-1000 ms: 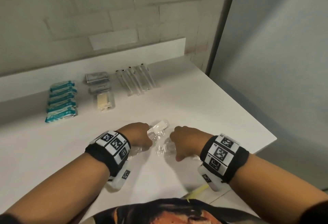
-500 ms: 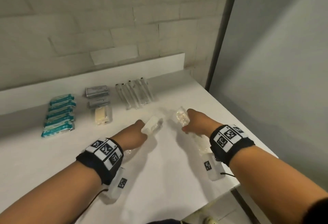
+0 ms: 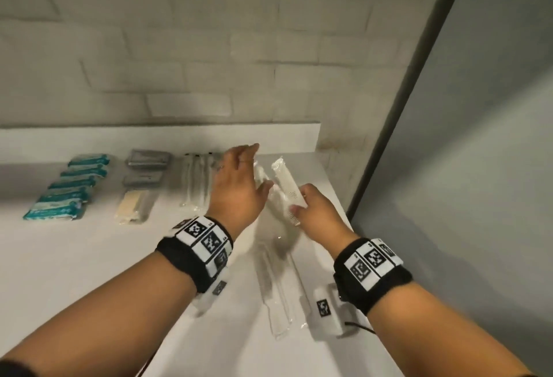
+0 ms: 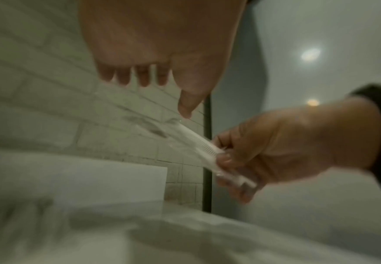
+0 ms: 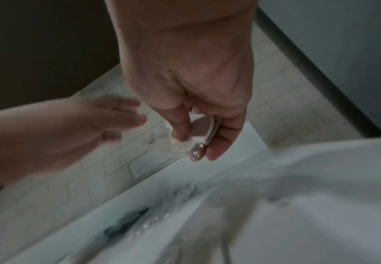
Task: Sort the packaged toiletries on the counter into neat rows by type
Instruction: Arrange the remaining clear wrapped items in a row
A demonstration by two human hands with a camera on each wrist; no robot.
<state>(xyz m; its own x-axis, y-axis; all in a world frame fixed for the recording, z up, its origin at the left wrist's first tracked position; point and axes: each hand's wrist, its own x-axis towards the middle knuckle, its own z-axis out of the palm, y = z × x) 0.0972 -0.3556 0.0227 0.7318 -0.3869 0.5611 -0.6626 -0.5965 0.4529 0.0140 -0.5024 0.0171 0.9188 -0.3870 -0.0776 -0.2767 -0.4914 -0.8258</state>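
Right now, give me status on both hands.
Left hand open, fingers straight. Right hand pinches wrapped comb. Clear packet lies loose on counter beneath.

Packets [image 3: 64, 189] left of sachets [image 3: 143, 174], left of toothbrushes [image 3: 194, 180]

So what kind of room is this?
Probably a bathroom or hotel washroom: a white counter against a pale tiled wall, with teal-wrapped toiletry packets in a row and clear-wrapped toothbrushes beside them.
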